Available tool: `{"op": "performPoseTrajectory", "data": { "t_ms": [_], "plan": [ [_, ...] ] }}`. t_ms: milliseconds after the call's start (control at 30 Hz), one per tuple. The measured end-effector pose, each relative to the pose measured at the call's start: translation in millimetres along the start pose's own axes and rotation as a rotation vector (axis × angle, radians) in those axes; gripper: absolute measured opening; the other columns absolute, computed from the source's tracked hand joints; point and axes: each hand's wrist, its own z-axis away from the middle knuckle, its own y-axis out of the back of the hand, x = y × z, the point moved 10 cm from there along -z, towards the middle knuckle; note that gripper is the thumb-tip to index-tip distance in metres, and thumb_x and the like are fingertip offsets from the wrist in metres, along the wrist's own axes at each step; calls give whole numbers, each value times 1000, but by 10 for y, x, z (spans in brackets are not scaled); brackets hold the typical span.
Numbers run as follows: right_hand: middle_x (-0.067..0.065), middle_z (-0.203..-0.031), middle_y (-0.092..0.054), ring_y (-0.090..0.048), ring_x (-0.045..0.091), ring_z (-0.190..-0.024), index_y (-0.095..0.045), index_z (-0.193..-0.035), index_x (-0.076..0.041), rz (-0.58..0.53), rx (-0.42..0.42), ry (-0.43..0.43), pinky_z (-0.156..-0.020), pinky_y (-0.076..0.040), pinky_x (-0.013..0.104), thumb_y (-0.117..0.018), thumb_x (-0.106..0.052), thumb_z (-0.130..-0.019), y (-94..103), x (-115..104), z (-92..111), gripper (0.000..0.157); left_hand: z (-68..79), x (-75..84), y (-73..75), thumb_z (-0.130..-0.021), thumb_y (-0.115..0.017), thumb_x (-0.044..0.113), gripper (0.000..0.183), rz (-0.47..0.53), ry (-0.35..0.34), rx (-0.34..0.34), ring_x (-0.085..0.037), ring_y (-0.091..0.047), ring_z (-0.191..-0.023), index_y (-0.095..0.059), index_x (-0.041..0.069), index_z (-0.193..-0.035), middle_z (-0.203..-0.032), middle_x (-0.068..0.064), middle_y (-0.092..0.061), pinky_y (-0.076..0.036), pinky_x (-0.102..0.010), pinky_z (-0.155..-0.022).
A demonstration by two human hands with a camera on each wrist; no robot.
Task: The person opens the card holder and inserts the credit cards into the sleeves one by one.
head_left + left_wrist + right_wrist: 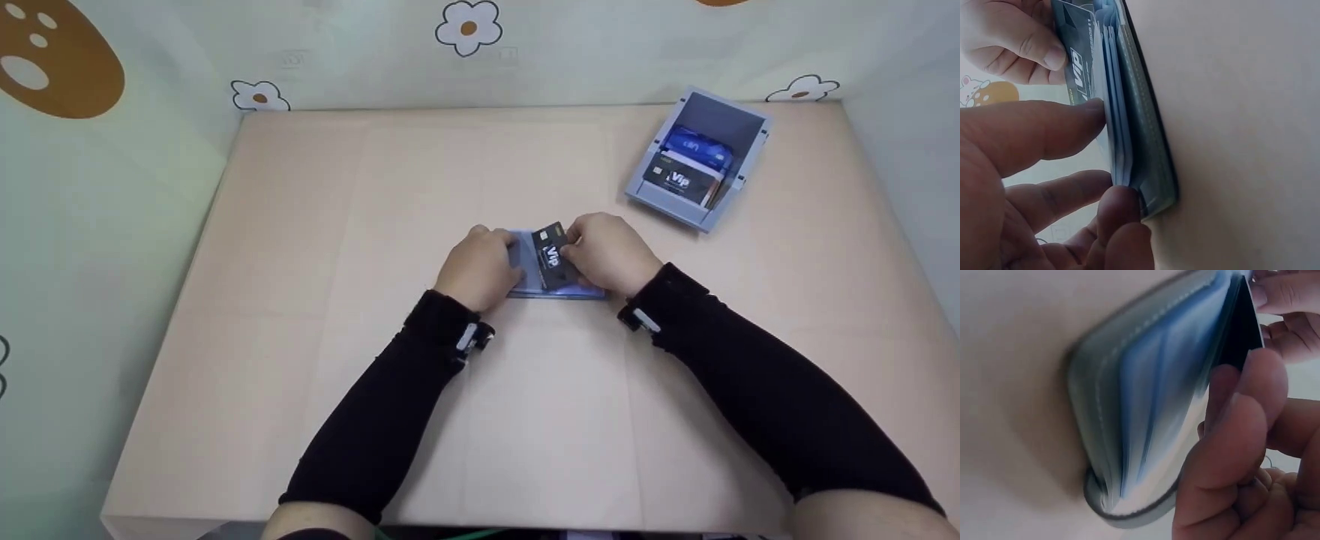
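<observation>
A card holder with clear plastic sleeves lies spread on the table in front of me. My left hand is at its left side, thumb and fingers pinching the edges of the sleeves in the left wrist view. Between the thumb and fingers of my right hand is a black VIP card, tilted over the sleeves. In the right wrist view the card is seen nearly edge-on. The holder's stitched cover curves round at its spine. My right fingers partly hide the card.
A grey open box stands at the back right of the table. Inside it are a black VIP card at the front of a stack and blue cards behind. Walls rise behind and on both sides.
</observation>
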Motion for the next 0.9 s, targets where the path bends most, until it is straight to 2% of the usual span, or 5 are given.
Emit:
{"op": "performPoseTrajectory", "data": {
  "t_ms": [133, 400, 633, 767, 900],
  "plan": [
    [20, -98, -76, -67, 8, -57, -69, -120, 5, -17, 20, 5, -55, -52, 22, -63, -16, -104, -42, -44, -6, 27, -4, 1, 0, -97, -75, 26, 56, -2, -5, 3, -22, -63, -102, -61, 9, -148, -124, -13, -63, -57, -38, -95],
    [21, -111, -75, -68, 31, -96, -64, -134, 7, 27, 59, 54, -91, -56, 45, -62, -10, -99, -121, -150, 43, 39, -17, 6, -8, -97, -75, 27, 55, -16, -5, 5, -23, -64, -101, -63, 6, -146, -126, -14, -66, -56, -38, -96],
    [15, -103, -75, -65, 27, -82, -72, -123, 2, 62, 66, 100, -72, -53, 39, -60, -9, -100, -181, -299, 163, 28, -11, 24, 9, -97, -74, 25, 50, -24, -11, 18, -23, -63, -101, -65, 5, -141, -125, -15, -67, -56, -39, -95],
    [12, -96, -75, -67, 26, -83, -73, -105, -6, 151, 79, 169, -70, -57, 45, -59, -8, -101, -212, -423, 234, 15, -9, 15, 17, -97, -74, 25, 46, -14, -12, 30, -23, -64, -99, -68, 4, -137, -120, -14, -68, -57, -39, -93],
    [12, -96, -76, -70, 28, -86, -71, -103, -8, 194, 93, 223, -74, -59, 51, -59, -9, -102, -225, -467, 271, 12, -11, -9, 17, -96, -76, 28, 48, -2, 1, 30, -22, -64, -96, -67, 6, -138, -117, -13, -66, -57, -38, -90]
  ]
}}
